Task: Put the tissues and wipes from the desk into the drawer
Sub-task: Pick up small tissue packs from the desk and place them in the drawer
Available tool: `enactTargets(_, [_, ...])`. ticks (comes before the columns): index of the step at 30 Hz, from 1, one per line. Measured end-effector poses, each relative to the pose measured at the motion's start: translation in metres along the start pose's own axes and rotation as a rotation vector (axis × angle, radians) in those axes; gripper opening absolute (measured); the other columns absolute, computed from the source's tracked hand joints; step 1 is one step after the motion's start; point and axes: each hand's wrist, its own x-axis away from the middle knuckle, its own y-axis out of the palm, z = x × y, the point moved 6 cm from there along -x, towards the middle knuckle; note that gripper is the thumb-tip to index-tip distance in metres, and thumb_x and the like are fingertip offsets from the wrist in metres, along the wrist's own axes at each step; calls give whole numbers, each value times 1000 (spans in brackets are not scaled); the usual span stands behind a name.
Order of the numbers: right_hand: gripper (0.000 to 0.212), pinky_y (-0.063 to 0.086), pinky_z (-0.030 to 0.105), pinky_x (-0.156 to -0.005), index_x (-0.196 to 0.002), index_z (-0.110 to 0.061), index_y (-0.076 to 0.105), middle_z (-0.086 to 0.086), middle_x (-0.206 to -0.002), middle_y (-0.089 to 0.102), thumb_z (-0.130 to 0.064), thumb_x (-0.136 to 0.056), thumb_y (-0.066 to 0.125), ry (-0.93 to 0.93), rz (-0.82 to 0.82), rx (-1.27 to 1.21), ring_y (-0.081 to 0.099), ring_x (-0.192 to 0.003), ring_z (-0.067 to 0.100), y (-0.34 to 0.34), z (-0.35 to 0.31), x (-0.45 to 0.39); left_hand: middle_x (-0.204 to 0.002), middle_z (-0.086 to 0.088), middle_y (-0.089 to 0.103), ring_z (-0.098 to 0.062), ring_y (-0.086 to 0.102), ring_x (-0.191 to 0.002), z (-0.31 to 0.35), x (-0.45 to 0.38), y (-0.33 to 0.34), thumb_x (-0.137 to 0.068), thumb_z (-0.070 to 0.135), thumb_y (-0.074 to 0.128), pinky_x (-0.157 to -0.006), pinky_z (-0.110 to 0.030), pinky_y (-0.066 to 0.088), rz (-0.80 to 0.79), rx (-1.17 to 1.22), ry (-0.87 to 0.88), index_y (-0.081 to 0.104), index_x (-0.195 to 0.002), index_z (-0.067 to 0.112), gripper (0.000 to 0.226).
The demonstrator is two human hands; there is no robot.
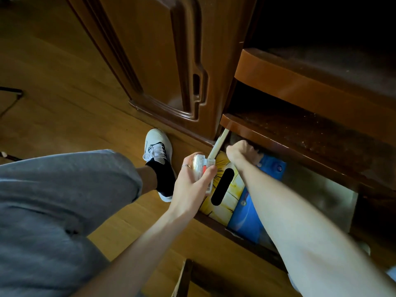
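Note:
The drawer (240,236) at the bottom of the wooden cabinet stands pulled out. Inside lie a yellow tissue box (231,200) with a dark oval slot and a blue pack (246,219) beside it. My left hand (190,185) grips a small white pack of wipes (202,168) just over the drawer's left edge. My right hand (244,153) reaches deep into the drawer's back, fingers curled on the far end of the blue pack; its fingertips are hidden under the shelf.
A carved cabinet door (171,61) rises on the left. Dark shelves (310,82) overhang the drawer on the right. My grey trouser leg (64,200) and white shoe (157,146) rest on the wooden floor (53,82). A second wooden piece (186,277) sits at the bottom.

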Motion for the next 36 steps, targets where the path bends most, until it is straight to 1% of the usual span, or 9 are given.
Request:
enactTargets(5, [78,27,51,-108,-108,-10,74,13,-124,71,-60,-86,18,-81,-101,15,57,-122,33,25,4,10,-105,8,67,-2,70,-90,-1,1,2,-91,42,71,-67,-27,62,-7,-11,-13,48,-133,32,49])
enactTargets(10, [46,42,46,-87,-137,-13,52,17,-131,64,-30,-99,32,-170,101,-269,61,-114,39,8,15,17,-109,4,66,-6,69,-94,-3,4,2,-90,40,72,-71,-38,64,-9,-2,-46,49,-134,31,50])
enactTargets(14, [51,32,53,-113,-153,-14,37,14,-152,48,-16,-101,36,-97,-172,-248,48,-136,38,11,17,-8,-109,3,66,-11,69,-94,-6,5,-4,-90,40,72,-71,-37,64,13,-10,-60,50,-133,32,49])
enactTargets(18, [40,43,33,-92,-135,2,56,24,-139,58,-16,-102,42,-124,-347,-274,56,-127,38,15,12,-14,-107,5,65,-7,69,-92,-6,3,-3,-91,40,71,-71,-35,64,12,-41,-60,49,-134,31,50])
enactTargets(20, [44,43,35,-102,-141,1,52,22,-145,54,-17,-103,39,-99,-358,-263,52,-132,38,14,13,-12,-106,8,65,-1,68,-90,-5,4,1,-91,39,70,-70,-32,64,-5,-59,-44,47,-135,32,50])
enactTargets(24, [58,26,53,-121,-159,-5,25,17,-162,36,-14,-102,33,-147,-330,-199,37,-146,38,0,17,7,-106,13,63,0,68,-88,3,3,6,-91,39,72,-75,-29,63,-10,-176,42,42,-137,34,55])
enactTargets(28, [49,46,38,-102,-148,-20,48,3,-145,58,-23,-100,49,-402,-67,-348,53,-132,25,-35,37,59,-100,15,63,-10,70,-84,3,1,7,-89,38,73,-75,-34,61,10,-391,103,25,-151,26,80])
enactTargets(32, [52,58,27,-76,-123,-28,67,-1,-114,75,-65,-88,63,-316,-628,-926,74,-99,15,-25,55,126,-89,10,62,-20,69,-80,3,6,8,-86,53,70,-58,-33,53,91,-811,239,29,-144,13,81])
enactTargets(36, [35,62,28,-73,-114,-19,68,6,-104,78,-40,-87,79,-271,-652,-1006,77,-91,19,-14,65,142,-120,-4,63,-22,62,-107,-2,11,24,-83,48,75,-71,-35,56,-30,-929,324,38,-140,12,77])
